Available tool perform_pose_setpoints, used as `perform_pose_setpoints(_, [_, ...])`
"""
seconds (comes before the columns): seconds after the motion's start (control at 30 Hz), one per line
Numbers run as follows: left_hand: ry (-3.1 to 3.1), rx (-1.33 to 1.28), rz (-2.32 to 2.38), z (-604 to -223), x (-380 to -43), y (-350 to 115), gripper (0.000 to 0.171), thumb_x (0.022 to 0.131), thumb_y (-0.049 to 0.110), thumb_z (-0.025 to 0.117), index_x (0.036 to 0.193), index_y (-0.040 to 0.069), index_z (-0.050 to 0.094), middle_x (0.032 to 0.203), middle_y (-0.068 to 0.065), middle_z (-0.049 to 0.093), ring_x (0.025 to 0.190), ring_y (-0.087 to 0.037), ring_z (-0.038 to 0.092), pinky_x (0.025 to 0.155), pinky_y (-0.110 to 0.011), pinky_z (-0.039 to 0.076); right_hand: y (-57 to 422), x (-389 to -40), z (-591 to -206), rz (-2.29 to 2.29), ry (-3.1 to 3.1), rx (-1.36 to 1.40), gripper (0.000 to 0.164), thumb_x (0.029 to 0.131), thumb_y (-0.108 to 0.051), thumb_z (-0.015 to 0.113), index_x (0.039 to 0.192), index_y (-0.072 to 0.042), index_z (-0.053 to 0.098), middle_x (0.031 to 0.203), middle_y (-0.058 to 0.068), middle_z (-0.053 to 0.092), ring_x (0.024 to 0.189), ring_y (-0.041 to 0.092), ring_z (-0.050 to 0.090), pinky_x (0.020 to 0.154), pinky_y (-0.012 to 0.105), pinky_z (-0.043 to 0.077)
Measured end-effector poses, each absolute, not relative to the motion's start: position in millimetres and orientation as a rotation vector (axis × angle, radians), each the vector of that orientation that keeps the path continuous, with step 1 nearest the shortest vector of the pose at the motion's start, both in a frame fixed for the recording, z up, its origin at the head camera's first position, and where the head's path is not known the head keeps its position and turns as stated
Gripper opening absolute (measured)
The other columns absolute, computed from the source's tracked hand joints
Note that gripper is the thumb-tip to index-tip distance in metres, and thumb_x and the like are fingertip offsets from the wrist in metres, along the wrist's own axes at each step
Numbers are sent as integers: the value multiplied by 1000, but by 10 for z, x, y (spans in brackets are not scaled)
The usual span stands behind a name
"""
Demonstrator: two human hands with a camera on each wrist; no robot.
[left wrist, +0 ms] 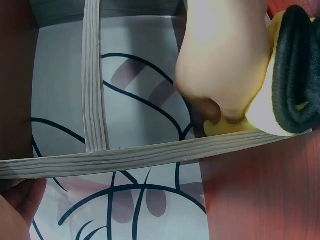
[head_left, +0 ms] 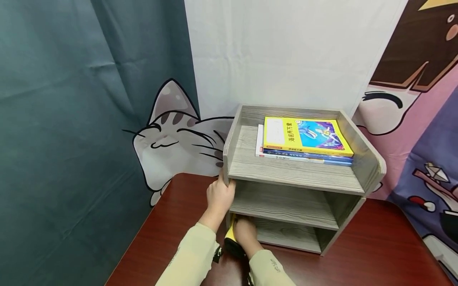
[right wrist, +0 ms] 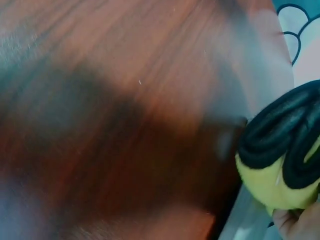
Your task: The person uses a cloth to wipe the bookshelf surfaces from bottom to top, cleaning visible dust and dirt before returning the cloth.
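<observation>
A small grey wood-grain shelf (head_left: 297, 172) with three tiers stands on the table. My left hand (head_left: 220, 194) grips its left side panel near the top tier; the left wrist view catches part of that hand (left wrist: 22, 202) at the panel's edge. Low in the bottom compartment, my right hand (head_left: 245, 231) holds a soft, folded yellow-and-black cloth (head_left: 230, 235) against the left panel. Its thick black folds (right wrist: 270, 137) face outward in the right wrist view, with fingertips (right wrist: 287, 222) pinching the yellow part. Most of the right fingers are hidden in the head view.
Several books (head_left: 304, 137), a yellow one on top, lie stacked on the top tier. The reddish-brown table (head_left: 157, 242) extends to both sides of the shelf. Behind hang a teal curtain (head_left: 71, 119) and a white cloth (head_left: 286, 51) with cartoon prints beside it.
</observation>
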State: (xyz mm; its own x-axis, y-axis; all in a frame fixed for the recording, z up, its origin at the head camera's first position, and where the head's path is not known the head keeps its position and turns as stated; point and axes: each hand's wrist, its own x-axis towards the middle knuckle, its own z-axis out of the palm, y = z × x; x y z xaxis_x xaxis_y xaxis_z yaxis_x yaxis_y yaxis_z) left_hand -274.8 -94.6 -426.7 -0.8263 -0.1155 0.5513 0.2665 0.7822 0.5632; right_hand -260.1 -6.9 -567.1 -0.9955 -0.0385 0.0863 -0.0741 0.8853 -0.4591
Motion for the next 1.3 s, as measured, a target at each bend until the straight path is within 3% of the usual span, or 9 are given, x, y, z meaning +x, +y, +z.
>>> perform_pose_setpoints(0.2, [-2392, -122, -862, -4248, -2735, -957, 43, 88, 23, 47, 127, 5, 49, 65, -14, 63, 55, -33, 58, 50, -45, 42, -136, -2598, -5624, 408, -3048, 175, 21, 84, -9, 58, 62, -8, 59, 60, 6, 54, 54, 23, 56, 47, 37, 47])
perform_pose_setpoints(0.37, [-2408, -128, -860, -4241, -2731, -952, 43, 89, 24, 46, 129, 6, 48, 65, -13, 64, 54, -32, 57, 50, -45, 41, -113, -2578, -5636, 356, -3020, 202, 21, 84, -9, 59, 63, -9, 58, 59, 6, 53, 52, 24, 55, 47, 38, 47])
perform_pose_setpoints(0.67, [-2427, -138, -866, -4240, -2728, -937, 45, 90, 24, 46, 131, 7, 47, 57, -6, 58, 49, -26, 53, 48, -41, 40, 4, -2575, -5715, 281, -2888, 267, 10, 84, -8, 57, 77, -13, 63, 77, 12, 59, 64, 30, 57, 46, 40, 46])
perform_pose_setpoints(0.87, [-2426, -128, -875, -4223, -2714, -953, 44, 89, 24, 47, 130, 6, 48, 66, -12, 63, 55, -31, 58, 52, -44, 42, 148, -2571, -5717, 280, -2886, 203, 7, 80, -10, 61, 74, -8, 59, 80, 14, 58, 70, 32, 57, 49, 41, 47])
perform_pose_setpoints(1.3, [-2412, -109, -883, -4236, -2717, -968, 46, 87, 24, 46, 129, 5, 49, 73, -18, 66, 61, -38, 60, 55, -49, 44, 859, -2502, -5678, 200, -2922, 123, 12, 77, -5, 60, 66, -4, 57, 69, 14, 55, 60, 32, 56, 48, 42, 47])
